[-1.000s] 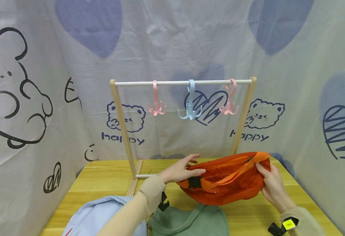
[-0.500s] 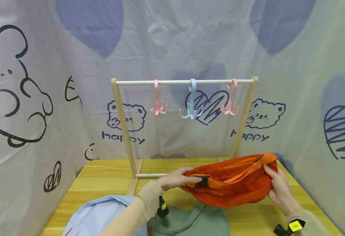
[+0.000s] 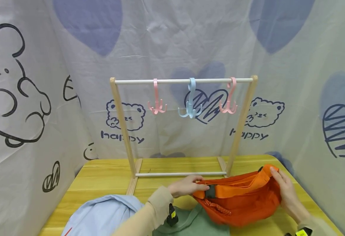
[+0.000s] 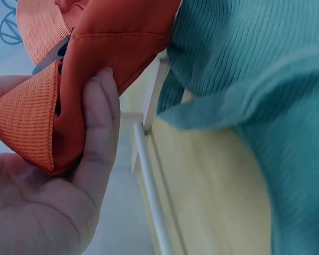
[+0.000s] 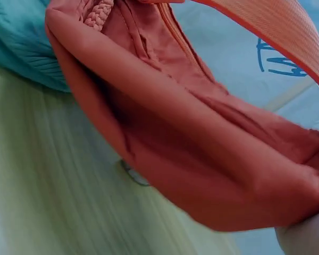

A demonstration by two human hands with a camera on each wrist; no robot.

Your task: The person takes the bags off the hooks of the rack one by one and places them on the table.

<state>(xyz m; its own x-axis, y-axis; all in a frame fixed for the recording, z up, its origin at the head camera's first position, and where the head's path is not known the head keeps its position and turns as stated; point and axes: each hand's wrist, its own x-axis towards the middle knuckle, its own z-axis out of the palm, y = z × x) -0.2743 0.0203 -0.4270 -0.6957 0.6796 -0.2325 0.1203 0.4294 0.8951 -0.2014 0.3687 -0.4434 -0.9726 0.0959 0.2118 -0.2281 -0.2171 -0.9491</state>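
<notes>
Both hands hold an orange-red belt bag (image 3: 243, 206) over the right front of the table. My left hand (image 3: 187, 186) grips its left end near the black buckle, thumb on the strap; in the left wrist view the fingers (image 4: 101, 122) lie along the bag's underside. At the other end my right hand (image 3: 287, 193) holds the bag's corner where the orange strap (image 3: 240, 190) begins. The right wrist view shows mostly the bag's side (image 5: 165, 149), a braided zipper pull (image 5: 99, 15) and only a sliver of that hand. A green corduroy bag (image 3: 178, 226) lies below, partly covered.
A rack with wooden posts (image 3: 122, 127) and a white top rail (image 3: 172, 81) stands behind. From it hang two pink hooks (image 3: 157, 106) and a light blue hook (image 3: 191, 111). A light blue bag (image 3: 98, 213) lies at the front left on the wooden table (image 3: 101, 173).
The belt bag has come down and toward me, now overlapping the green bag. The left hand went from loosely spread fingers to gripping the buckle end. The right hand kept its hold.
</notes>
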